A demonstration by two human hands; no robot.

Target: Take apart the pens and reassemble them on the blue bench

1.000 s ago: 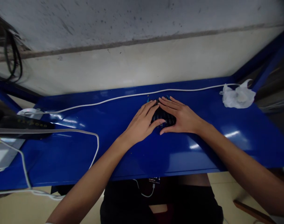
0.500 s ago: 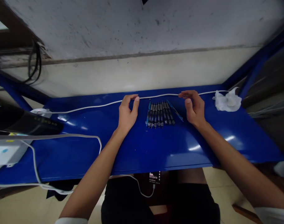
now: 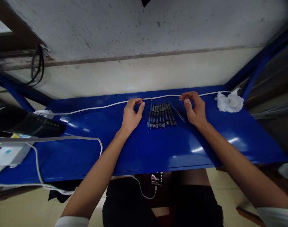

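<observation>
Several pens lie side by side in a row on the blue table, most of them dark with grey grips. A blue pen edges the row on the left. At the right end another blue pen lies slanted. My left hand is just left of the row, its thumb and fingers apart, holding nothing. On the other side my right hand is curved with a gap between thumb and fingers, also holding nothing. Neither hand touches the pens.
A white cable runs along the table's back. Crumpled white plastic lies at the right. To the left are a black object with lettering and a white box with cables. A lit phone sits below the front edge.
My left hand has moved slightly right, closer to the pens. My right hand has shifted a little left. The pens keep their arrangement.
</observation>
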